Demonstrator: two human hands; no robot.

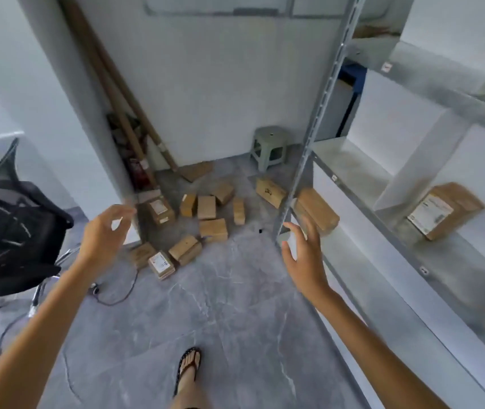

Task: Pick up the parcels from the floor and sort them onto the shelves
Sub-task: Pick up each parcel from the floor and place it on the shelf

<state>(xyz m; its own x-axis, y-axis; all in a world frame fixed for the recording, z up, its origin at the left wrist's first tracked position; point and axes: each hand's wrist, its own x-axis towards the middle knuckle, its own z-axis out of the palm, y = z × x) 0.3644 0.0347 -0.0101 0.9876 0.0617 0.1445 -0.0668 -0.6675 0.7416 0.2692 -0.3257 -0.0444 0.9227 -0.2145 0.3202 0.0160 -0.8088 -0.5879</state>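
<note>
— Why are both hands out front with nothing in them?
— I'd say a reach is being set up. The left hand (104, 231) has its fingers loosely spread, well left of the shelf upright (297, 178). The right hand (306, 255) is splayed wide just in front of that upright. Neither touches anything.
— And the parcels (213, 230)?
— Most lie scattered on the floor (220, 290) left of the upright, some flat, some on edge, a few showing white labels. One labelled parcel (444, 211) already sits on a shelf (471, 276) right of the upright. A larger box (317, 211) lies just behind the upright; whether it is on the floor or the bottom board, I can't tell.
— Anything in the way?
— A cable (117, 290) loops over the floor left of the upright, near the closest parcels, and a black chair (14, 231) crowds further left. A small stool (269, 146) stands beyond the upright, by the wall. The upright itself looks like the main thing to swing round.
</note>
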